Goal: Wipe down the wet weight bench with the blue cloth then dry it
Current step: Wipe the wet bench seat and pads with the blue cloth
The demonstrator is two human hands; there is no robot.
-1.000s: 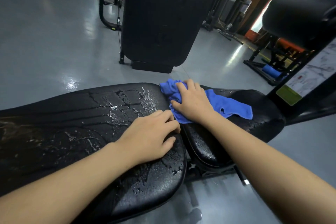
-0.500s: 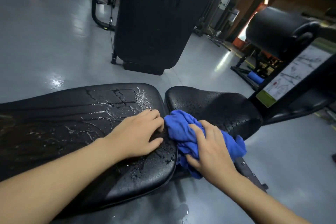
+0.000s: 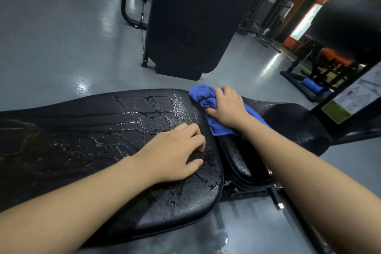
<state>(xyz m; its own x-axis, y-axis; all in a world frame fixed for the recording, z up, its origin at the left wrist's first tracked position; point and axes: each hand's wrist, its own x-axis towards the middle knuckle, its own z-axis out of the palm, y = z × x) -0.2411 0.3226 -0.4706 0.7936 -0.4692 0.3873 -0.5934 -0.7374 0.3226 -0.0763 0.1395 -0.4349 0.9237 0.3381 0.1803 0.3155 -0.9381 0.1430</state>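
Note:
The black weight bench has a long back pad [image 3: 86,130] streaked with water and a smaller seat pad [image 3: 294,121] to its right, beaded with drops. My right hand [image 3: 227,107] grips the bunched blue cloth [image 3: 203,96] at the far end of the gap between the two pads. Part of the cloth trails under my wrist onto the seat pad. My left hand [image 3: 175,154] rests on the wet back pad near its right end, fingers loosely curled on the surface, holding nothing.
A tall black machine housing [image 3: 189,20] stands on the grey floor beyond the bench. A round black roller pad [image 3: 350,24] and a post with an instruction label [image 3: 354,95] rise at right. Water lies on the floor [image 3: 222,239] under the bench.
My right hand has carried the cloth from the near edge of the gap back up to its far end. My left hand has stayed on the back pad.

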